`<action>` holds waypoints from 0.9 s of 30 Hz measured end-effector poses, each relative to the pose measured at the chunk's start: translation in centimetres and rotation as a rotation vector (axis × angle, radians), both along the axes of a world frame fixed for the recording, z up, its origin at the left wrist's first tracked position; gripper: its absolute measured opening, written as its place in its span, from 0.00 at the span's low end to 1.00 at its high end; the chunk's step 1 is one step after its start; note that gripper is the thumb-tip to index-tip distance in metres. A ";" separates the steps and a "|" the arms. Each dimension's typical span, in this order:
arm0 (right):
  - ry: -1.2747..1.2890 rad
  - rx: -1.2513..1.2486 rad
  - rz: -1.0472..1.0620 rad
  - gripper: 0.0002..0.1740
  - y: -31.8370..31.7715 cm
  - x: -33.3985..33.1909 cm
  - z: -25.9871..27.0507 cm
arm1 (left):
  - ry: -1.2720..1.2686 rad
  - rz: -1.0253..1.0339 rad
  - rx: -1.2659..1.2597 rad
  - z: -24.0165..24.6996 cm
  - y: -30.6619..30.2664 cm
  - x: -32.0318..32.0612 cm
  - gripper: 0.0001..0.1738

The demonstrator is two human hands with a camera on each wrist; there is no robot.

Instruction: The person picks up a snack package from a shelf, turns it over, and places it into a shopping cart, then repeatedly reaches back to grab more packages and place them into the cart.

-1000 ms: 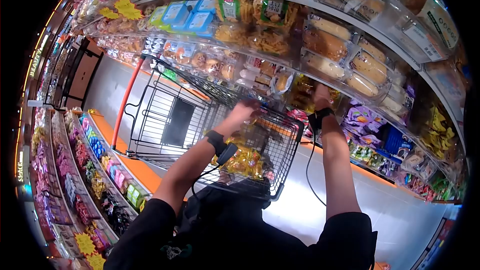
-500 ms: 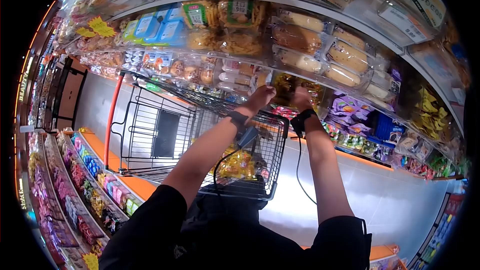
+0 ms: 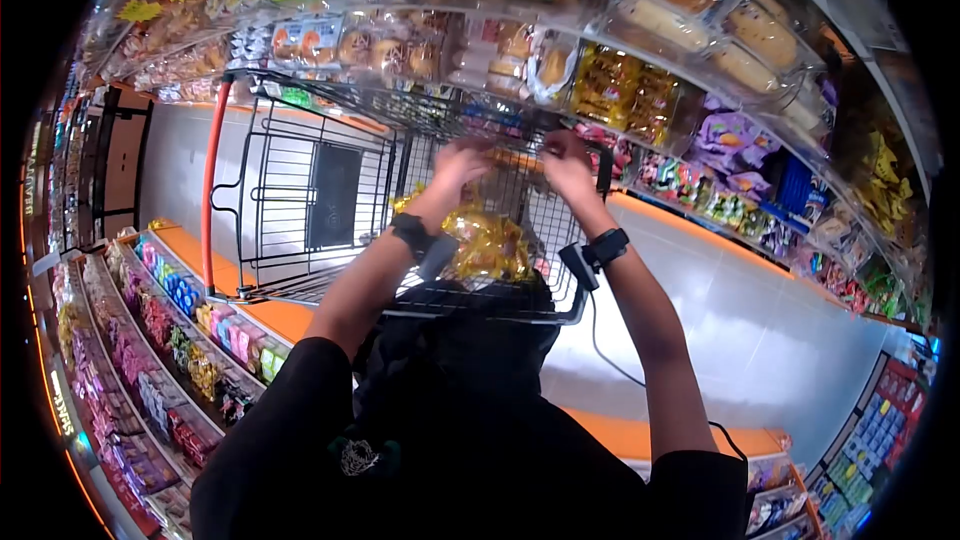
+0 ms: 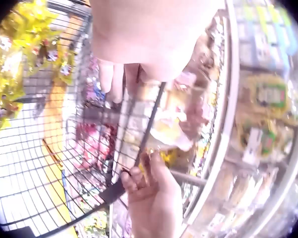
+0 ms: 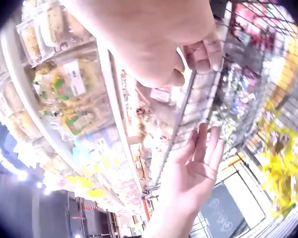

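My left hand [image 3: 465,162] is over the shopping cart [image 3: 590,210] near its shelf-side edge. In the right wrist view, the same hand [image 5: 193,173] shows its palm, with relaxed fingers and nothing in them. My right hand [image 3: 568,160] is beside the cart's far corner. Its fingers bend loosely near the wire rim in the left wrist view, where the hand [image 4: 156,198] appears to hold nothing. Shiny yellow packages [image 3: 485,240] lie in the cart, below and between my forearms. More yellow-and-brown packs [image 3: 625,90] stand on the shelf beyond the right hand.
Packaged bread rolls [image 3: 655,22] and purple bags [image 3: 735,145] fill the shelving ahead. The cart's red handle [image 3: 215,180] is at the left. Stepped racks of small snacks [image 3: 170,360] line the lower left, with pale floor [image 3: 700,310] to the right.
Both hands have moved from the yellow packs on the shelf back over the cart's edge. The view has shifted, so the shelves sit higher in it.
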State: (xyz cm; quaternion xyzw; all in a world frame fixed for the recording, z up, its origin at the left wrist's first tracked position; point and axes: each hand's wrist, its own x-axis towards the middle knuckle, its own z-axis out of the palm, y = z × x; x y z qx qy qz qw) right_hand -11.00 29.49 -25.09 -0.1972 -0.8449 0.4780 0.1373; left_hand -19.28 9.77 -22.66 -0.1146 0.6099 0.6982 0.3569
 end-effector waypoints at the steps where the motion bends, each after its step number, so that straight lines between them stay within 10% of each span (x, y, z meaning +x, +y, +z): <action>1: -0.092 -0.168 0.021 0.15 -2.2 0.2 -1.2 | -0.144 0.026 -0.088 0.2 -2.0 0.1 0.16; 10: -0.632 -0.711 0.019 0.16 -17.8 0.2 -14.7 | -0.122 -0.003 -0.323 -17.3 -14.7 0.7 0.16; 15: -0.737 -1.144 -0.290 0.38 -21.3 -3.1 -18.2 | -0.203 -0.095 -0.357 -20.9 -16.8 -0.3 0.20; 19: -0.835 -1.011 -0.508 0.48 -23.8 -4.9 -20.1 | -0.228 -0.097 -0.123 -23.8 -18.1 -0.3 0.19; 27: -0.489 -0.840 -0.517 0.09 -24.6 -3.4 -19.8 | -0.120 -0.004 -0.067 -23.2 -18.1 -0.3 0.24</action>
